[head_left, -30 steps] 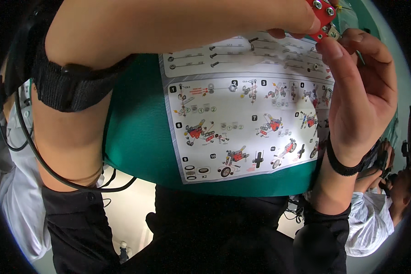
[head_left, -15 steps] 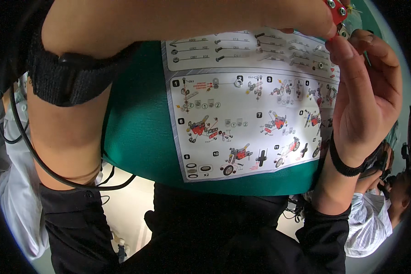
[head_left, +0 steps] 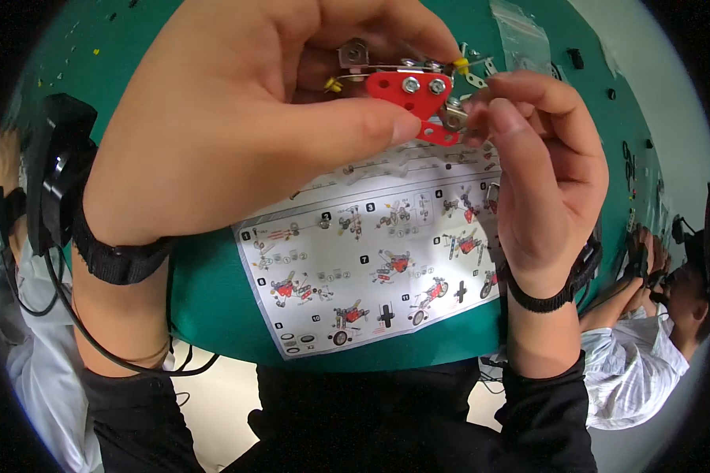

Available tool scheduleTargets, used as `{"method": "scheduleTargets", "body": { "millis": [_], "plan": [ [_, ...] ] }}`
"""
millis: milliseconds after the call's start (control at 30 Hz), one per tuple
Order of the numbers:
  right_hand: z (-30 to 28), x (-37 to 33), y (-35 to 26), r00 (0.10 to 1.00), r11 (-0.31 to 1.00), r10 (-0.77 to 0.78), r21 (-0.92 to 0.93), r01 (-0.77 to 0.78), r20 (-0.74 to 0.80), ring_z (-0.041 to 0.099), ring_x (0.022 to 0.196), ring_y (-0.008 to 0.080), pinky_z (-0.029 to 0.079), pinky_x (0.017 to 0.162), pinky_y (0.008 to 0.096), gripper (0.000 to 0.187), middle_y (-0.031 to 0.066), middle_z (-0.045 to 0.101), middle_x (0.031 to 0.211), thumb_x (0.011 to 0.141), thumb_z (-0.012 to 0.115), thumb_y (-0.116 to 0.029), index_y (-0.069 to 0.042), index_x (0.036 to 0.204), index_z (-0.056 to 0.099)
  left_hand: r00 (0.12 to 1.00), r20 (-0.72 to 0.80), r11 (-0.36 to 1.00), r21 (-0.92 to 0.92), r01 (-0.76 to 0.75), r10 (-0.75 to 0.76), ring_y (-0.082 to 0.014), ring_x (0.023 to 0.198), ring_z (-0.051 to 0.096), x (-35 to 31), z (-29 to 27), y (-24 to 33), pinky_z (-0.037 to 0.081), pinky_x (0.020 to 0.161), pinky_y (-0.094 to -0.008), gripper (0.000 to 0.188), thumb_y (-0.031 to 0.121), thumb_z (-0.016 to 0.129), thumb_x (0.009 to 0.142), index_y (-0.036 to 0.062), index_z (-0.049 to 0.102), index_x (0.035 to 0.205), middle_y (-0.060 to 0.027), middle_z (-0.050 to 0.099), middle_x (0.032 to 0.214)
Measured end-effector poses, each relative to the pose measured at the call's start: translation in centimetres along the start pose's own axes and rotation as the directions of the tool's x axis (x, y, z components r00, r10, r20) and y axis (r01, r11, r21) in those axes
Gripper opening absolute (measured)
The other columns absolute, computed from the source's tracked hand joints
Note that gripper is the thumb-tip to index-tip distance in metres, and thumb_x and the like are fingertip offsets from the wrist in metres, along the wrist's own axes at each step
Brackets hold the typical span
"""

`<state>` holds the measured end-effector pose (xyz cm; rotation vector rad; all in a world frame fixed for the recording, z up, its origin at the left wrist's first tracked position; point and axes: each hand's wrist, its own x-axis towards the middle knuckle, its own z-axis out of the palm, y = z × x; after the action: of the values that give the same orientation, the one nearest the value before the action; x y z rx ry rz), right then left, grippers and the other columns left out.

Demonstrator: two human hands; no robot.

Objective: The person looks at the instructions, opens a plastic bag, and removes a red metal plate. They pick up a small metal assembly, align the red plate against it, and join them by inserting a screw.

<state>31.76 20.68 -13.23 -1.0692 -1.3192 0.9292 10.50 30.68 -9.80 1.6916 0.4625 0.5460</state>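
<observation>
My left hand is closed around a small toy model assembly. It has a red perforated plate with two shiny bolts, metal strips and brackets, and small yellow end pieces. The thumb presses on the plate's near side while the fingers curl behind it. A metal angle bracket sticks out at the assembly's right end. Right beside that bracket, my right hand has its thumb and fingers drawn together. What sits between those fingertips, if anything, is hidden. Beneath both hands lies a printed instruction sheet with step drawings.
The green table carries a small nut on the sheet. Beyond my hands are a clear plastic bag and loose metal strips. Black pieces lie at the far right. Another person sits at the right edge.
Both hands and the model now appear lower and further left, so the red plate shows fully. The sheet sits lower and to the left in view, and more of the far table is visible.
</observation>
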Motion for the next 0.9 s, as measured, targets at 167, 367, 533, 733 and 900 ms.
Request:
{"method": "scheduleTargets", "body": {
  "millis": [167,367,533,733,900],
  "plan": [
    [-0.5,0.4,-0.3,0.974,0.901,-0.182,-0.376,0.219,0.133,0.064,0.097,0.0179,0.049,0.088,0.03,0.02,0.0141,0.069,0.107,0.09,0.063,0.006,0.006,0.111,0.063,1.0,-0.014,0.971,-0.237,0.019,-0.023,-0.0165,0.097,0.067,0.4,0.4,-0.3,0.054,0.086,-0.0272,0.04,-0.001,0.072,0.087,-0.0122,0.058,0.123,-0.0186,0.069,0.108],
    [-1.1,1.3,-0.9,0.9,0.759,-0.308,-0.491,0.428,0.309,0.067,0.094,0.0243,0.051,0.087,0.0323,0.023,0.0163,0.07,0.1,0.08,0.069,0.012,0.007,0.103,0.068,0.988,0.128,0.862,-0.488,0.136,-0.084,-0.0189,0.099,0.068,0.9,-1.3,-1.2,0.055,0.086,-0.0278,0.042,-0.005,0.071,0.087,-0.0144,0.055,0.125,-0.0224,0.069,0.11],
    [-0.9,1.4,-1.2,0.864,0.666,-0.344,-0.554,0.5,0.367,0.068,0.092,0.0264,0.053,0.082,0.033,0.027,0.017,0.07,0.098,0.076,0.07,0.013,0.006,0.102,0.069,0.971,0.206,0.843,-0.494,0.213,-0.125,-0.0194,0.097,0.068,0.9,-1.5,-1.7,0.056,0.085,-0.0273,0.042,-0.006,0.071,0.086,-0.0156,0.055,0.124,-0.0234,0.069,0.108],
    [-0.9,1.9,-0.5,0.795,0.591,-0.406,-0.534,0.605,0.451,0.068,0.088,0.0272,0.053,0.078,0.0327,0.026,0.0166,0.07,0.094,0.075,0.069,0.014,0.005,0.1,0.068,0.99,0.114,0.957,-0.269,0.107,-0.079,-0.0211,0.101,0.068,0.3,-0.4,-0.8,0.056,0.086,-0.0283,0.042,-0.008,0.069,0.086,-0.0166,0.054,0.125,-0.0249,0.069,0.109],
    [-0.6,2.1,-0.9,0.795,0.594,-0.378,-0.534,0.602,0.475,0.066,0.085,0.0266,0.053,0.077,0.0322,0.026,0.015,0.068,0.092,0.074,0.067,0.016,0.005,0.098,0.066,0.954,0.173,0.855,-0.426,0.297,-0.245,-0.0219,0.102,0.068,0.5,-0.6,0.1,0.056,0.086,-0.0268,0.046,-0.01,0.067,0.087,-0.0198,0.048,0.128,-0.0278,0.066,0.112]
  ]
}}
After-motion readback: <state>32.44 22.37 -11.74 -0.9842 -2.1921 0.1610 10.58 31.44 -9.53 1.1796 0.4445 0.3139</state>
